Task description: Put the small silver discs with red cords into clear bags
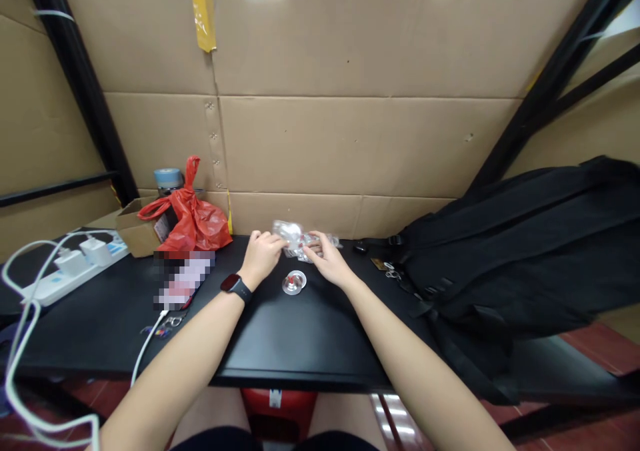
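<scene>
A crinkled clear plastic packet with silvery contents [287, 232] is held up just above the black tabletop [310, 341], near the base of the tan cardboard panel [345, 138]. It is pinched at its near edge by the left hand [262, 256], whose fingers are curled nearly closed. The right hand [324, 259] is half curled, with its fingertips at the clear wrapping with red and silver bits [305, 248] beside the packet; whether this is gripped or only touched cannot be told. The step in hand is judged to be the sorting or separating of the wrapped pieces by fingertip. For the next move, a light pinch and a steady counter-hold seem to be called for, since thin film slips and clings easily. Two overlapping shiny round discs [292, 287], one marked red at its centre, are left lying nearer the table edge, between the wrists, where they could be brushed by a lowered forearm. The left side is crowded by a knotted red plastic bag [197, 221], a phone [186, 283] and its white cable [143, 351]; the right side is taken up by a large black fabric backpack [525, 244]. The space directly between is not obstructed by either.
</scene>
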A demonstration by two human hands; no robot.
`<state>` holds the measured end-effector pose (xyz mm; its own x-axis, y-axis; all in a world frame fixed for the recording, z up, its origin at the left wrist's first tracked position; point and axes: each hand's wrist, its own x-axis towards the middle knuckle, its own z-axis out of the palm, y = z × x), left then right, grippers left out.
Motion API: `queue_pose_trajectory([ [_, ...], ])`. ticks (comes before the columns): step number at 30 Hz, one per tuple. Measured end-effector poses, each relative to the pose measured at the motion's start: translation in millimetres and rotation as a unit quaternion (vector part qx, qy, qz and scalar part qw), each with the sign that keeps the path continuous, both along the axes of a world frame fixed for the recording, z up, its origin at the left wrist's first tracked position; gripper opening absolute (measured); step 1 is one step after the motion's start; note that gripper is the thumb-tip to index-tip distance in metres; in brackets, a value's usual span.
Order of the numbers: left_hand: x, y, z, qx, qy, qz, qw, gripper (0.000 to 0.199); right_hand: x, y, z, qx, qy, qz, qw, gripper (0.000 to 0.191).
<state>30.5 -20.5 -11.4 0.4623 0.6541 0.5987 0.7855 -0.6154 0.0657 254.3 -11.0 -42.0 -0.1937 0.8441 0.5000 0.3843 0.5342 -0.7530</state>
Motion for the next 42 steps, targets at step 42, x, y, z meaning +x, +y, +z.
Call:
queue_pose_trajectory([
  [42,16.8,-6.7,-16.8,-0.269,-0.303,-0.111,0.907,0.035,5.2,-10.1,10.7,-0.072,0.082,0.063,0.992,0.047],
])
